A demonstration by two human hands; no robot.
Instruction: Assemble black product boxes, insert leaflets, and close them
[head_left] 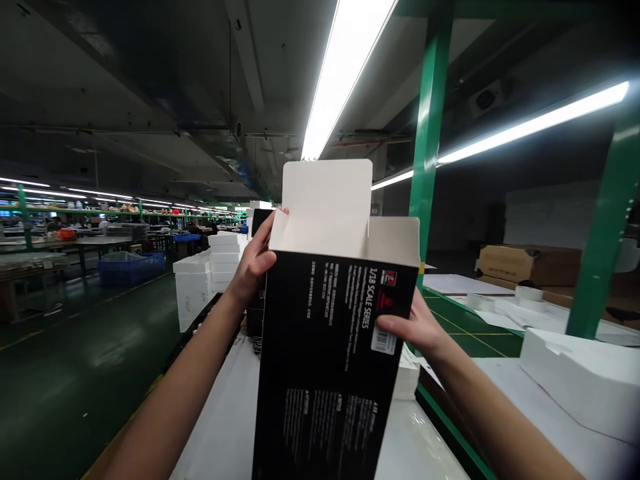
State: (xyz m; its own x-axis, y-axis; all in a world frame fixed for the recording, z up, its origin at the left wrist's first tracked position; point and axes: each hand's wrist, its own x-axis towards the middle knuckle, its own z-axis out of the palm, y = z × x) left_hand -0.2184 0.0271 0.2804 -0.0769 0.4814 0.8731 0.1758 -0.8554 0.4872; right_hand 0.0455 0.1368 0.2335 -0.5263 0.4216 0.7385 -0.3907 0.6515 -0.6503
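Observation:
A tall black cardboard box [320, 360] with white printing stands upright in front of me, its top end open. The white inner face of its lid flap [327, 200] points up, and a side flap [395, 237] sticks out to the right. My left hand [255, 260] grips the upper left edge, thumb on the near face. My right hand [413, 327] clasps the right side, thumb by the barcode label [383, 341]. The other right fingers are hidden behind the box. What the box holds inside cannot be seen.
White foam boxes [193, 283] are stacked beyond my left arm. At the right lie a white foam block [585, 380], tape rolls [529, 297] and a brown carton [530, 267]. A green post [430, 140] rises behind the box. Blue crates [131, 268] stand across the floor.

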